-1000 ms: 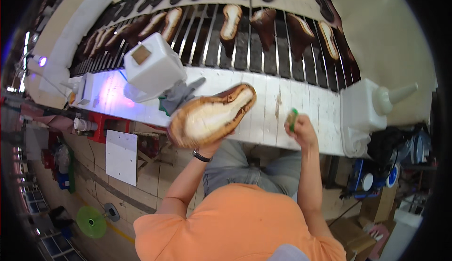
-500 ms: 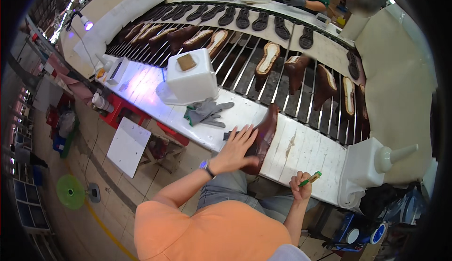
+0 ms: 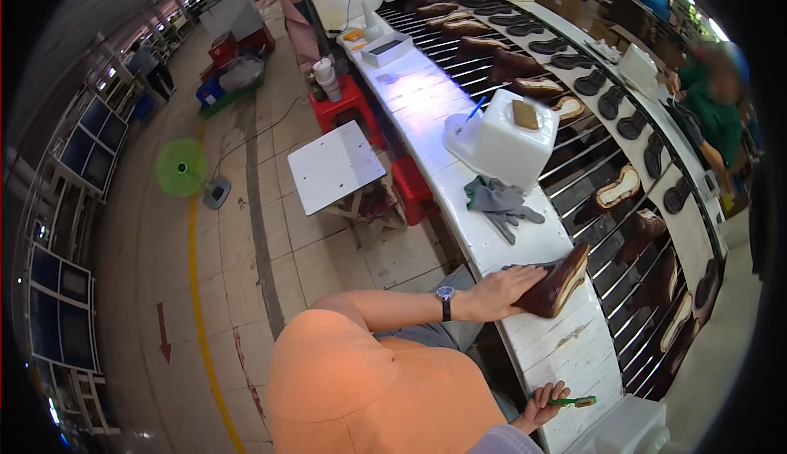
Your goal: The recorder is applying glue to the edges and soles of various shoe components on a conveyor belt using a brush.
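My left hand [image 3: 500, 292] is around the near side of a dark reddish-brown leather boot [image 3: 560, 280], fingers along the leather, gripping it. The boot is tilted over the white bench top [image 3: 566, 356], its pale unfinished underside turned to the right. Lower down, my right hand [image 3: 544, 405] is closed around the green handle of a small brush [image 3: 578, 401]. The brush head points right, apart from the boot. Grey work gloves with green cuffs [image 3: 500, 205] lie farther up the bench.
A white plastic container [image 3: 516, 147] stands beyond the gloves. Alongside runs a roller conveyor [image 3: 586, 179] carrying more boots, with black soles [image 3: 611, 102] on its far strip. A person in green [image 3: 713, 118] is across it. At left are a white-topped stand [image 3: 340, 163], red stools [image 3: 414, 188] and a green fan [image 3: 182, 167].
My view has swung left, so more of the floor shows. The boot has been tipped so its pale underside edge shows on the right. The brush stays in my right hand, now pointing right.
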`<state>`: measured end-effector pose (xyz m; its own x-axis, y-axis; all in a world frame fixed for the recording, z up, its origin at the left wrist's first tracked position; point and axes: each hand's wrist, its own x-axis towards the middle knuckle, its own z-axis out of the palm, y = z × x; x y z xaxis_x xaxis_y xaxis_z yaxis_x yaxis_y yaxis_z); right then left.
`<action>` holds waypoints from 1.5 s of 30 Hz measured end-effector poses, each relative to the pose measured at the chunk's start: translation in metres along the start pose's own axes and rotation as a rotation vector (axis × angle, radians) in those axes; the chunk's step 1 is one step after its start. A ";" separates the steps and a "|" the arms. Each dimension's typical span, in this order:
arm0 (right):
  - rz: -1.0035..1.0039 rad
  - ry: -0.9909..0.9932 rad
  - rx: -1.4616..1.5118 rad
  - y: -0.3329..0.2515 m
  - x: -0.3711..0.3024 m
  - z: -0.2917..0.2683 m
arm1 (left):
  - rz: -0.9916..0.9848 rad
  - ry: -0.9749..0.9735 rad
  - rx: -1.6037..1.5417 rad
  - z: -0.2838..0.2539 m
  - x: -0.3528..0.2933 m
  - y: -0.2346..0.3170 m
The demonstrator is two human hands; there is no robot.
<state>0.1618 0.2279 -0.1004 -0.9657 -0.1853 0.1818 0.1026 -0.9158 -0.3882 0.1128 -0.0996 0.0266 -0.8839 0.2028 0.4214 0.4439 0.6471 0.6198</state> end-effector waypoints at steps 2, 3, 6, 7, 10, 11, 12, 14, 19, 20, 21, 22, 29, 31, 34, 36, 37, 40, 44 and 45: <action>0.041 0.040 -0.049 -0.001 0.000 0.002 | -0.297 0.105 -0.279 -0.009 0.013 0.005; 0.033 0.061 -0.045 -0.002 0.000 0.003 | -0.512 0.136 -0.575 -0.013 0.024 0.003; 0.046 0.052 -0.112 -0.001 -0.001 0.006 | -0.632 0.281 -0.931 -0.029 0.046 -0.013; 0.024 0.043 -0.115 0.002 -0.002 0.007 | -0.553 0.332 -0.871 -0.031 0.053 -0.017; 0.043 0.079 -0.108 0.005 -0.001 0.012 | -0.414 0.475 -0.808 -0.032 0.081 -0.029; 0.045 0.078 -0.107 0.005 0.000 0.013 | -0.367 0.498 -0.725 -0.034 0.095 -0.034; 0.056 0.071 -0.102 0.005 0.000 0.015 | -0.315 0.530 -0.636 -0.033 0.111 -0.040; 0.055 0.068 -0.095 0.005 0.002 0.019 | -0.137 0.622 -0.641 -0.024 0.150 -0.056; 0.075 0.069 -0.086 0.005 0.005 0.018 | -0.144 0.666 -0.325 0.019 0.243 -0.131; 0.070 0.067 -0.084 0.005 0.004 0.017 | -0.087 0.685 -0.266 0.029 0.260 -0.148; 0.063 0.066 -0.081 0.006 0.004 0.017 | -0.145 0.670 -0.150 0.038 0.273 -0.163; 0.055 0.071 -0.084 0.007 0.003 0.019 | -0.365 0.496 -0.082 0.045 0.283 -0.176; -0.029 0.243 -0.695 -0.003 0.053 0.101 | -0.191 0.134 -1.292 0.037 0.256 -0.085; 0.010 0.553 -1.121 -0.014 0.087 0.143 | -0.197 -0.169 -1.570 0.017 0.205 -0.031; -0.351 0.357 -1.471 -0.028 0.140 0.201 | -0.173 -0.364 -1.744 -0.006 0.169 0.027; -0.469 0.300 -1.449 -0.030 0.164 0.232 | -0.105 -0.430 -1.824 -0.014 0.160 0.048; -0.512 0.229 -1.485 -0.030 0.172 0.244 | -0.089 -0.455 -1.854 -0.016 0.157 0.054; -0.528 0.146 -1.425 -0.025 0.186 0.265 | -0.057 -0.484 -1.882 -0.017 0.153 0.059; -0.563 0.097 -1.411 -0.022 0.188 0.269 | 0.009 -0.482 -1.875 -0.015 0.148 0.054; -0.565 0.097 -1.411 -0.022 0.187 0.269 | 0.012 -0.473 -1.868 -0.014 0.147 0.052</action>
<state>0.0433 0.1179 0.1852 -0.8166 0.1363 0.5609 -0.5240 0.2324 -0.8194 0.0083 -0.0462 0.1301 -0.6996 0.5612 0.4423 -0.2637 -0.7781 0.5702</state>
